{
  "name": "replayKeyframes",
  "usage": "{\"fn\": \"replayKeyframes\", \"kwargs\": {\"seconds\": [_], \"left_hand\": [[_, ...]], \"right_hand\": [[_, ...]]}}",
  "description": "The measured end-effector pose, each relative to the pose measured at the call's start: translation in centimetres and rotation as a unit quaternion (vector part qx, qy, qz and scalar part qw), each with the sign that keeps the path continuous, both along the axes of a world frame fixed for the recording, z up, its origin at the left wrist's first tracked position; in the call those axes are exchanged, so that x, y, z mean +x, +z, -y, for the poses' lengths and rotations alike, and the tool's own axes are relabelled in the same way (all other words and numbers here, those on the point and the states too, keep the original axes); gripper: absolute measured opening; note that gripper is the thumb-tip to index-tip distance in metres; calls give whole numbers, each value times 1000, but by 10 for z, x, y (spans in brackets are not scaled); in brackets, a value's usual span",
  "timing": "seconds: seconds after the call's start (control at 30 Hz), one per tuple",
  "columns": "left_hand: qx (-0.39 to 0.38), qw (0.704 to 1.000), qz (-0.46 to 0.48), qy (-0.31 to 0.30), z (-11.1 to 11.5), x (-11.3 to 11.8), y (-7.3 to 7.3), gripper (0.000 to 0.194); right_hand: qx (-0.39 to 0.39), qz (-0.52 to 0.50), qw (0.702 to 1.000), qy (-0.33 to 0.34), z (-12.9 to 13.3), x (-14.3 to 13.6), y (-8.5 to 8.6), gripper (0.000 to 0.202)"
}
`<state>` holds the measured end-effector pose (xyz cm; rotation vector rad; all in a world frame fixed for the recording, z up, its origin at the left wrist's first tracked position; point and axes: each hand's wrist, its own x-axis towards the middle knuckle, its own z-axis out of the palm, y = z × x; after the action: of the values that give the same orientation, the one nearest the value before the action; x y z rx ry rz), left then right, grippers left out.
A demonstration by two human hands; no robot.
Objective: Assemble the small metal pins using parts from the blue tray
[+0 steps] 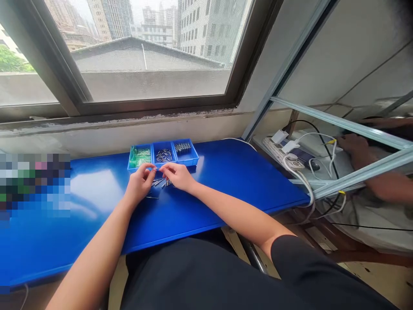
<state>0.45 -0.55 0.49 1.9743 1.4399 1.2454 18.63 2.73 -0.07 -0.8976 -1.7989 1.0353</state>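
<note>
My left hand (140,184) and my right hand (179,176) meet in front of a blue divided tray (195,161), fingertips pinched together. A small, slim, pale piece (157,168) shows between them, too small to name. The tray's left compartment holds clear and green pieces (141,156). Several small dark metallic pieces (164,155) lie in the middle one, and silvery pieces (183,147) sit in the right one. Below my hands, several slim metallic pieces (157,182) lie on the blue table (226,185), partly hidden by my fingers. One thin rod (152,197) lies nearer me.
A window (151,82) and its wall stand behind the table. At the right are a metal frame (355,122), a power strip (287,155) with chargers and white cables (305,183). Another person's arm (364,159) shows beyond the frame. The table's far left is pixelated.
</note>
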Motion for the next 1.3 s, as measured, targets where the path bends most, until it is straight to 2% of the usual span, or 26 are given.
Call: {"fn": "replayKeyframes", "kwargs": {"seconds": [0.23, 0.47, 0.77, 1.03, 1.3], "left_hand": [[6, 1000, -10, 1, 0, 0, 1, 22], [18, 999, -42, 16, -2, -2, 0, 32], [6, 1000, 0, 3, -3, -2, -4, 24], [23, 997, -52, 48, -4, -4, -2, 28], [13, 1000, -18, 7, 0, -1, 0, 22]], "right_hand": [[11, -3, 1000, -14, 1, 0, 2, 24], [-1, -46, 999, -24, 1, -1, 3, 21], [-37, -48, 998, -23, -1, -2, 0, 24], [-52, -50, 997, -22, -2, -3, -1, 25], [-79, -64, 995, -26, -4, -3, -1, 28]]}}
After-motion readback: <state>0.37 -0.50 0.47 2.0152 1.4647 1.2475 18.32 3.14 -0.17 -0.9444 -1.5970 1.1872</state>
